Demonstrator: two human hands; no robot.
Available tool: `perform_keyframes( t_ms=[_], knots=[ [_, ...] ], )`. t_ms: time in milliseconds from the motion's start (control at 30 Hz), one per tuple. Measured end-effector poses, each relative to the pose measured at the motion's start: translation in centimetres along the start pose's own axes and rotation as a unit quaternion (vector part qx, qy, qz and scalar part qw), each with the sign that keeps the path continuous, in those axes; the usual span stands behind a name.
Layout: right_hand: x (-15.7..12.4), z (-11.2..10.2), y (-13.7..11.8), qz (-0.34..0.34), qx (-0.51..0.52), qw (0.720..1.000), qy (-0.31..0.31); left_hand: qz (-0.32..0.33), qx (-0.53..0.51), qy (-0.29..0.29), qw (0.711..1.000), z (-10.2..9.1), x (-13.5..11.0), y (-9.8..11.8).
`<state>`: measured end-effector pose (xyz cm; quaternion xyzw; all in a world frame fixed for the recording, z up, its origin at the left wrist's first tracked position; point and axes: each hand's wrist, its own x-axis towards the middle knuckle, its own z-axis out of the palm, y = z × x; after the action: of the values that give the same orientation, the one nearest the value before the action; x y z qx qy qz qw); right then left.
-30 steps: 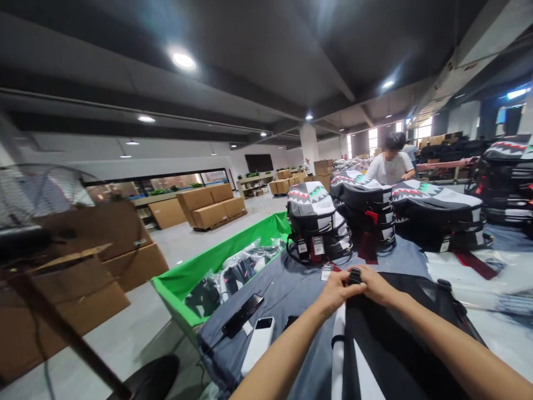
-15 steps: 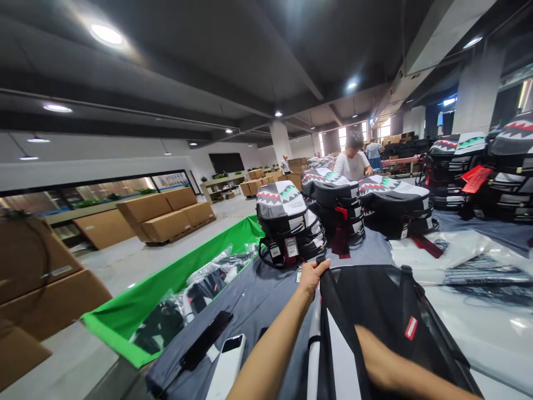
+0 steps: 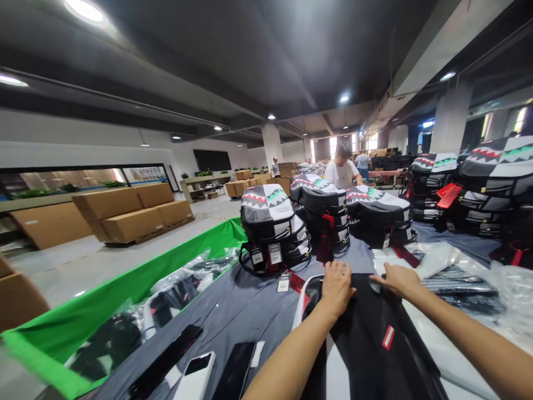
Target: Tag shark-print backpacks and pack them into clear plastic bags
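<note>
A black backpack (image 3: 370, 333) with a white stripe and a small red label lies in front of me on the cloth-covered table. My left hand (image 3: 338, 286) is closed over its far edge, the fingertips partly out of sight behind the fabric. At the far right corner of the same backpack, my right hand (image 3: 400, 282) pinches the edge between thumb and fingers. Just beyond stand stacked backpacks (image 3: 266, 203) printed with red and green zigzag teeth. A white hang tag (image 3: 283, 282) and a red tag (image 3: 297, 282) lie left of my left hand.
To the left, a green-walled bin (image 3: 125, 283) holds plastic-wrapped bags. Phones (image 3: 235, 369) and a white device (image 3: 195, 378) lie on the table (image 3: 241, 311). Clear plastic bags (image 3: 462, 283) cover the right side. A co-worker (image 3: 341, 172) stands behind the stacks; cartons (image 3: 133, 219) sit farther left.
My left hand has shifted from the strap at the backpack's far left corner onto its far edge. My right hand has moved up from the backpack's middle to its far right corner.
</note>
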<state>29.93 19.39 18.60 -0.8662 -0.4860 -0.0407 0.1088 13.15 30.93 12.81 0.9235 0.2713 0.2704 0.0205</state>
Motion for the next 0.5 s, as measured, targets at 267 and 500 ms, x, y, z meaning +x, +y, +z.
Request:
perform_keyframes(
  t_ms=[267, 500],
  knots=[
    [-4.3, -1.8, -0.8, -0.052, 0.002, 0.992, 0.119, 0.111, -0.085, -0.103, 0.985, 6.5, 0.9, 3.4],
    [-11.0, -3.8, -0.9, -0.204, 0.121, 0.914, 0.328, 0.083, -0.126, -0.054, 0.987, 6.4, -0.1, 3.1]
  ],
)
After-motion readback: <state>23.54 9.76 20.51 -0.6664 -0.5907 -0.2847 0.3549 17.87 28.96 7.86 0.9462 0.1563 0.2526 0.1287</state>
